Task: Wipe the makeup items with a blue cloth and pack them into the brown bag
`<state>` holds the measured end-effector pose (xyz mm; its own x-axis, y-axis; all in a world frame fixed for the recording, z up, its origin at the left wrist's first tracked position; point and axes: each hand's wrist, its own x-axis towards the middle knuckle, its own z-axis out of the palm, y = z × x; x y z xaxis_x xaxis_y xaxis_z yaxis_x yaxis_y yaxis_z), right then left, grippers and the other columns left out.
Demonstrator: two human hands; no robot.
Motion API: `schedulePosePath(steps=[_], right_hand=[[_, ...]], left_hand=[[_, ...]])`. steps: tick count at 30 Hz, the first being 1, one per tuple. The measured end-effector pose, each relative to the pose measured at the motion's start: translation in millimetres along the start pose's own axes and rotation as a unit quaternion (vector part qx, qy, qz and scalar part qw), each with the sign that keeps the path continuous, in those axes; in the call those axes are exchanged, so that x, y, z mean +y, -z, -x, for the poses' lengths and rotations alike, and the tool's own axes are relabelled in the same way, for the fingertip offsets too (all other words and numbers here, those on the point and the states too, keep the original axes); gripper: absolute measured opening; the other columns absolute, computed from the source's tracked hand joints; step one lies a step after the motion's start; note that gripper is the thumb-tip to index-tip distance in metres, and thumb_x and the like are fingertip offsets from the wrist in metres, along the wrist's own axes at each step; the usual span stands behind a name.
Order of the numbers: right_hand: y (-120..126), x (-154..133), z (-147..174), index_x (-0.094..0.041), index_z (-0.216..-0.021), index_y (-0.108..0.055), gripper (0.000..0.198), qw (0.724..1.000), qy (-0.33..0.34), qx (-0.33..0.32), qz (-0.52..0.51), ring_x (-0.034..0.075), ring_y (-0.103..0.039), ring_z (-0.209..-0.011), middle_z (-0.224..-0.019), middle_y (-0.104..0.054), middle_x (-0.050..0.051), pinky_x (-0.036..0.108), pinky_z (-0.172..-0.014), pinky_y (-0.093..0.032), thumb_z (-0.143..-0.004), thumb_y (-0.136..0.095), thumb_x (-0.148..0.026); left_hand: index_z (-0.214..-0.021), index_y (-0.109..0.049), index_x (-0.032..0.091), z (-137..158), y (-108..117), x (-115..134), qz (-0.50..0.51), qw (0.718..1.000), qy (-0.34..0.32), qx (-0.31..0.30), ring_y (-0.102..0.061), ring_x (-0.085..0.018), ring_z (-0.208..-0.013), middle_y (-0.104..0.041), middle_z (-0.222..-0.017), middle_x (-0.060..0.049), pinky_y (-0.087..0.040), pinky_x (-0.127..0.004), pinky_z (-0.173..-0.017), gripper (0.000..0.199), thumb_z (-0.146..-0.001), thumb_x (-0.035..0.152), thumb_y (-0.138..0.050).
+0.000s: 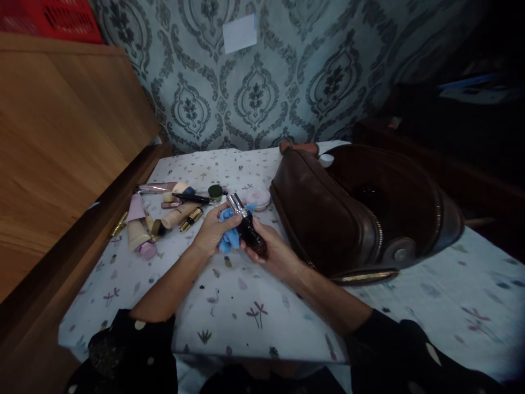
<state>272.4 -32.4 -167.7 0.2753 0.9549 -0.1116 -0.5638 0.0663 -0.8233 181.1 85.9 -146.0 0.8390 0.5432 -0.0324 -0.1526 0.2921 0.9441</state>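
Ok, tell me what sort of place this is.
Probably a room in a home, perhaps a bedroom: patterned wallpaper on the wall, a printed sheet spread under everything, and loose cosmetics to the left of a brown bag.

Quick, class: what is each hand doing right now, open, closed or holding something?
Left hand: closed, holding a crumpled light-blue cloth against a glossy black, silver-topped bottle.
Right hand: closed, holding that bottle's lower part.
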Motion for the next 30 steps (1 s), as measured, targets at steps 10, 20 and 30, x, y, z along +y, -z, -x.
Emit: schedulePosePath(steps=[10, 20, 30], right_hand=[[7, 7, -5, -0.023, -0.083, -0.047, 0.047, 0.965, 0.131, 0.145, 0.175, 0.014, -0.056, -0.051, -0.066, -0.061, -0.003, 0.024, -0.042, -0.036, -0.069, -0.08, -0.054], [4, 6, -4, -0.022, -0.091, -0.06, 0.046, 0.983, 0.113, 0.1, 0.11, 0.016, -0.057, -0.069, -0.086, -0.064, 0.003, 0.028, -0.055, -0.043, -0.071, -0.075, -0.061], [-1, -4, 2, -0.021, -0.082, -0.055, 0.046, 0.993, 0.08, 0.071, 0.042, 0.012, -0.057, -0.06, -0.073, -0.064, -0.001, 0.024, -0.051, -0.041, -0.069, -0.081, -0.056]], left_hand=[[-0.083, -0.066, 0.014, -1, -7, -8, -0.021, 0.996, -0.031, 0.081, -0.056, -0.007, -0.051, -0.063, -0.065, 0.003, -0.047, -0.017, -0.047, 0.05, -0.053, 0.045, -0.092], [-0.089, -0.07, 0.015, -5, 2, -5, -0.002, 0.995, -0.036, 0.088, -0.059, -0.008, -0.057, -0.067, -0.073, 0.002, -0.048, -0.018, -0.053, 0.05, -0.051, 0.038, -0.094], [-0.092, -0.065, 0.016, -2, -6, -3, 0.001, 0.991, -0.045, 0.126, -0.06, -0.011, -0.057, -0.066, -0.071, 0.002, -0.05, -0.021, -0.049, 0.055, -0.051, 0.039, -0.093]])
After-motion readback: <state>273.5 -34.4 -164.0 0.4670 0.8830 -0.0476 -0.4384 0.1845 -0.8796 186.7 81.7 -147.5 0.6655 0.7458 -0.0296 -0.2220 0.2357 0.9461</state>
